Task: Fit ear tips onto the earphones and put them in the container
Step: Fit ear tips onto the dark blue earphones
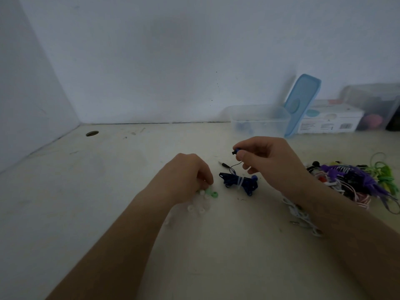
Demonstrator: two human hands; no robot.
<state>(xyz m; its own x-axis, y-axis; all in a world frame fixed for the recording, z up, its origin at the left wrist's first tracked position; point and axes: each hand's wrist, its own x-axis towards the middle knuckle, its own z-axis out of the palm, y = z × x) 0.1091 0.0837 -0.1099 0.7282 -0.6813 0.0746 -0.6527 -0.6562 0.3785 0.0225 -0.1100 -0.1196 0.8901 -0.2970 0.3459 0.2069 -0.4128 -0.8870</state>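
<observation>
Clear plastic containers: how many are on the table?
2. One open container stands by the wall, left of the leaning blue lid; a second container sits far right, beside a white carton, partly cut off.

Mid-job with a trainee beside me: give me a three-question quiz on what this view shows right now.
1. True or false: the right hand pinches a blue earbud.
2. Where is the blue lid of the clear container? A) shut on it; B) standing tilted beside it; C) lying flat.
3. Which hand is at the loose ear tips?
Key: 1 true; 2 B; 3 the left hand.
</observation>
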